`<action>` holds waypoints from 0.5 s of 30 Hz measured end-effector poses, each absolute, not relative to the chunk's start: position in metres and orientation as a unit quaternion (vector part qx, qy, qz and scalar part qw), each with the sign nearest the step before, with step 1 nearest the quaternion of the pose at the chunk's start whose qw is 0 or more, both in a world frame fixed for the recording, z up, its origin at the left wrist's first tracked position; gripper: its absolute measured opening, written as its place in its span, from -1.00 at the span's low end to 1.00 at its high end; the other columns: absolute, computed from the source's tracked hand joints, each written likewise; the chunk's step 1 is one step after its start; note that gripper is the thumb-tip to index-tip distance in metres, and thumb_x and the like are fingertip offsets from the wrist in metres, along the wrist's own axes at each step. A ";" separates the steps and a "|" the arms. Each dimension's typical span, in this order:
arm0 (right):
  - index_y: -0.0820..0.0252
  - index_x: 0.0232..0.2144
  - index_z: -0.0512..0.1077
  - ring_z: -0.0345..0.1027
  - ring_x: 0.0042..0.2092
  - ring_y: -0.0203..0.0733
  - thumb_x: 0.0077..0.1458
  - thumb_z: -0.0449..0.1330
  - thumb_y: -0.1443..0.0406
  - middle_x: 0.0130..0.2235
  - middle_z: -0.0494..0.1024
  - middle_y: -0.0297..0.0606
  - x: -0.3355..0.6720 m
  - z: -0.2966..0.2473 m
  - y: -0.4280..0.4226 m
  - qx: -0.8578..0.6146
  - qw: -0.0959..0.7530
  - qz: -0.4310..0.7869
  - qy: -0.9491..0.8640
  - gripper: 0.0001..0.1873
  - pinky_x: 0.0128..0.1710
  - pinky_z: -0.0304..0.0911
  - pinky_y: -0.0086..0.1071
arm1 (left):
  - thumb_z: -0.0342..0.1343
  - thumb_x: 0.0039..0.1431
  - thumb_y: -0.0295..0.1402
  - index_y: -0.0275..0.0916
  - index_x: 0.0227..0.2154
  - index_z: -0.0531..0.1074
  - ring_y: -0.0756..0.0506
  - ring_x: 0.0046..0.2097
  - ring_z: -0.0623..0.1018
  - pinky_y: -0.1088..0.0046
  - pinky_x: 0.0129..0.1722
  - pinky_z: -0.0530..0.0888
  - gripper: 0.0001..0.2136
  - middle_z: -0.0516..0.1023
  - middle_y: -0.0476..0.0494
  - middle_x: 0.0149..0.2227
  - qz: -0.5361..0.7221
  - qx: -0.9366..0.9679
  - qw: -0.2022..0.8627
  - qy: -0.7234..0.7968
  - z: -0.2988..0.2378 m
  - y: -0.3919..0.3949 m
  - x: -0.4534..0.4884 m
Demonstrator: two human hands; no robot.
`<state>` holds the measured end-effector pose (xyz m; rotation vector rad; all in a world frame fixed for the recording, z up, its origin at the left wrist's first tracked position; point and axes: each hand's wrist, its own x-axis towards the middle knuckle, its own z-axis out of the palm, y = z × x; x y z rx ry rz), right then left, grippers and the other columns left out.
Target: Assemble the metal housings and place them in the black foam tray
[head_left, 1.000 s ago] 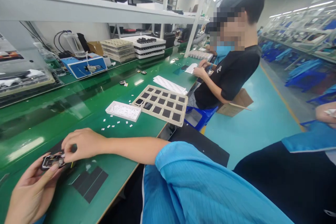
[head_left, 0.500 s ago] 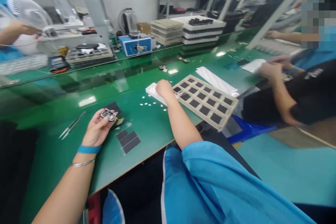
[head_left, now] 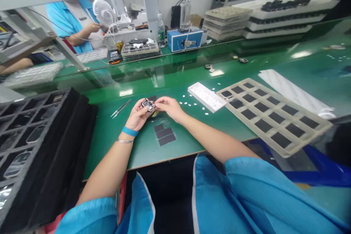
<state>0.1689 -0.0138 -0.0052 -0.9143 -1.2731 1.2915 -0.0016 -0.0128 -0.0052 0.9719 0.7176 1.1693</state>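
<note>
My left hand [head_left: 136, 120] grips a small smartwatch-like case [head_left: 148, 105], its inner electronics facing up and the thumb lying along its near edge. At the case's right side, my right hand [head_left: 172, 108] has its thumb and forefinger pinched together. What they pinch, if anything, is too small to make out. Below the hands lie dark rectangular adhesive pieces [head_left: 166, 140] on a clear sheet, and a bit of yellow [head_left: 155, 113] shows just under the fingers. A pair of tweezers [head_left: 120, 109] rests left of my left hand.
A white box [head_left: 192, 89] of tiny white pieces stands to the right, with loose white squares around it. Beyond it a beige compartment tray [head_left: 270, 137] overhangs the table edge. Black foam trays [head_left: 35, 161] are stacked at left. A blue device [head_left: 181, 40] stands at the back.
My right hand has left the white box and come left to the case in my left hand. The view has swung left, bringing the black trays and a person across the bench into sight.
</note>
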 end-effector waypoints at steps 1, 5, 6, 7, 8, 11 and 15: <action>0.23 -0.41 0.48 0.49 -0.32 -0.30 -0.04 0.28 0.29 -0.38 0.58 -0.32 0.169 -0.005 -0.014 -0.389 0.534 0.520 -0.542 -0.88 -0.18 0.42 -0.38 | 0.48 -0.26 -0.27 -0.14 -0.18 0.41 -0.05 -0.18 0.59 0.41 -0.13 0.53 -0.47 0.60 -0.05 -0.19 0.515 0.435 0.665 0.321 -0.005 -0.013 -0.001; 0.24 -0.39 0.49 0.48 -0.32 -0.29 -0.01 0.26 0.29 -0.34 0.60 -0.30 0.170 -0.003 -0.017 -0.415 0.540 0.449 -0.579 -0.89 -0.25 0.39 -0.43 | 0.49 -0.27 -0.31 -0.14 -0.21 0.44 -0.06 -0.18 0.59 0.42 -0.16 0.54 -0.50 0.60 -0.06 -0.20 0.508 0.444 0.661 0.328 -0.004 -0.013 0.000; 0.24 -0.39 0.49 0.49 -0.33 -0.29 0.00 0.26 0.30 -0.35 0.60 -0.30 0.170 -0.003 -0.018 -0.421 0.534 0.442 -0.584 -0.89 -0.26 0.38 -0.44 | 0.49 -0.29 -0.33 -0.15 -0.22 0.44 -0.05 -0.20 0.59 0.43 -0.18 0.54 -0.51 0.61 -0.06 -0.22 0.509 0.441 0.662 0.330 -0.004 -0.013 0.000; 0.24 -0.40 0.49 0.49 -0.33 -0.29 0.00 0.26 0.31 -0.36 0.60 -0.30 0.170 -0.002 -0.020 -0.428 0.528 0.434 -0.592 -0.91 -0.27 0.38 -0.44 | 0.50 -0.31 -0.33 -0.15 -0.23 0.45 -0.05 -0.22 0.59 0.45 -0.20 0.55 -0.50 0.61 -0.06 -0.23 0.509 0.438 0.663 0.332 -0.003 -0.014 0.001; 0.23 -0.40 0.49 0.48 -0.34 -0.29 0.01 0.26 0.31 -0.36 0.60 -0.30 0.169 -0.002 -0.021 -0.435 0.522 0.419 -0.602 -0.92 -0.27 0.37 -0.45 | 0.50 -0.32 -0.34 -0.16 -0.24 0.45 -0.04 -0.23 0.59 0.46 -0.23 0.55 -0.50 0.62 -0.07 -0.24 0.510 0.435 0.663 0.334 -0.003 -0.015 0.001; 0.21 -0.43 0.48 0.48 -0.32 -0.29 0.05 0.23 0.34 -0.36 0.60 -0.30 0.170 -0.002 -0.025 -0.452 0.506 0.334 -0.654 -0.95 -0.24 0.35 -0.44 | 0.50 -0.34 -0.35 -0.18 -0.25 0.46 -0.04 -0.25 0.59 0.45 -0.23 0.55 -0.50 0.62 -0.08 -0.24 0.512 0.444 0.655 0.336 -0.003 -0.016 0.003; 0.20 -0.45 0.46 0.47 -0.23 -0.22 0.10 0.17 0.41 -0.31 0.59 -0.22 0.172 -0.004 -0.022 -0.465 0.439 0.189 -0.745 -0.89 -0.11 0.31 -0.37 | 0.50 -0.36 -0.42 -0.21 -0.25 0.46 -0.02 -0.26 0.58 0.44 -0.15 0.52 -0.50 0.60 -0.07 -0.25 0.512 0.466 0.632 0.347 -0.007 -0.014 0.005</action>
